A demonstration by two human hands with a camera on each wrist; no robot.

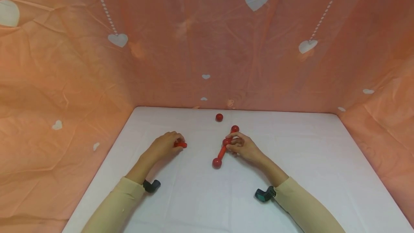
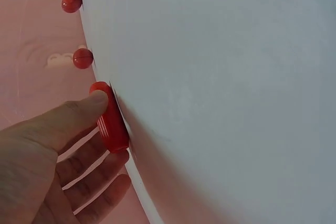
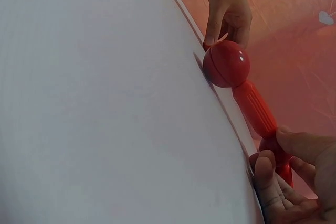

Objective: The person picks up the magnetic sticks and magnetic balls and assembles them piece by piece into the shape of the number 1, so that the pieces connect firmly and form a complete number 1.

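Observation:
My left hand point(image 1: 164, 144) pinches a short red ribbed rod point(image 2: 111, 121) low over the white table, with its thumb on the near side. On the right, a chain of red balls joined by red rods lies slantwise. Its near ball point(image 1: 217, 163) and far ball point(image 1: 235, 128) are its two ends, and a ribbed rod point(image 3: 254, 108) links the near ball to the middle ball point(image 1: 226, 142). My right hand point(image 1: 248, 149) grips that middle ball between thumb and fingers, partly covering it and the far rod. A single loose red ball point(image 1: 219, 117) sits behind, apart from both hands.
The white table point(image 1: 194, 197) ends at a back edge against a pink-orange cloth point(image 1: 200, 46) with pale hearts. More of that cloth hangs at the left and right sides. Each wrist wears a small dark camera point(image 1: 152, 186).

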